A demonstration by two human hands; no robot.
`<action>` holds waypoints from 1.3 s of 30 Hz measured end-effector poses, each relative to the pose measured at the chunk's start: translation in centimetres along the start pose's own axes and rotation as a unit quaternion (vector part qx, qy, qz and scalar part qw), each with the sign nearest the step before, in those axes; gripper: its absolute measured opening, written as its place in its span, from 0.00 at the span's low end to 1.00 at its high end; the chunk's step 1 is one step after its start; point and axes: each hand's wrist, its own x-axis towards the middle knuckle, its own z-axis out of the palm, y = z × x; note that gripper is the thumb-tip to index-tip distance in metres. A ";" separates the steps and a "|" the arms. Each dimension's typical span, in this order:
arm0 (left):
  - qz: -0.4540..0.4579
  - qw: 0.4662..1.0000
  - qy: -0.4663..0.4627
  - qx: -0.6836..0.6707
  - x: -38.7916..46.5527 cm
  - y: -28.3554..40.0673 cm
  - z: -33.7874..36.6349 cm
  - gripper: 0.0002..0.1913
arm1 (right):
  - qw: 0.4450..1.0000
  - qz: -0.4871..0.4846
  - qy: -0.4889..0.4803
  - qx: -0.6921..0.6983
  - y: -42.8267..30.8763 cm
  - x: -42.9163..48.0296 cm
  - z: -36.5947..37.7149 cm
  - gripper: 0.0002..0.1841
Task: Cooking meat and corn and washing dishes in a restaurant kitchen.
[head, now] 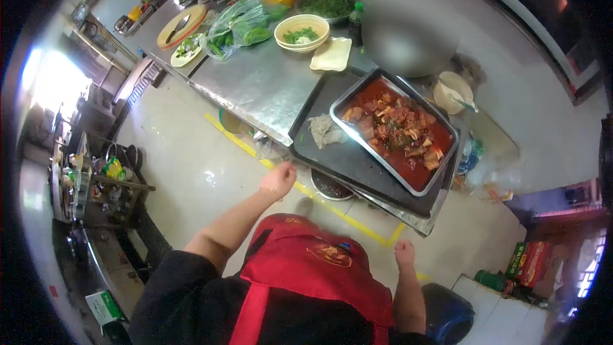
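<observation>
My left hand (278,179) hangs in the air before the steel table's front edge, fingers curled in and nothing visible in them. Lower and to the right, my right hand (404,251) is also curled beside my red apron (318,258), touching nothing. On the table lies a black baking tray (316,153). A deep metal pan (347,129) of meat pieces (397,120) in red oily broth rests askew on it, next to a crumpled cloth (327,132).
Behind stand bowls (302,45) with chopped greens, a cream plate (331,54), bagged green vegetables (239,28) and a round cutting board (181,26) bearing a knife (177,28). A dark-filled basin (330,186) sits under the table. A dark bin (448,314) is to my right.
</observation>
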 end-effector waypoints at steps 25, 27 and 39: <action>0.159 0.926 -0.026 0.343 18.5 6.3 -4.2 0.13 | 0.977 0.211 -0.015 0.009 -11.1 -12.5 -2.1 0.14; 0.154 0.937 0.052 0.309 18.5 5.5 -5.2 0.15 | 0.980 0.198 -0.012 -0.014 -11.2 -12.7 -3.5 0.14; 0.041 0.939 0.246 0.237 17.7 -2.4 -12.7 0.38 | 0.983 0.027 -0.168 -0.062 -18.0 -5.9 -5.7 0.12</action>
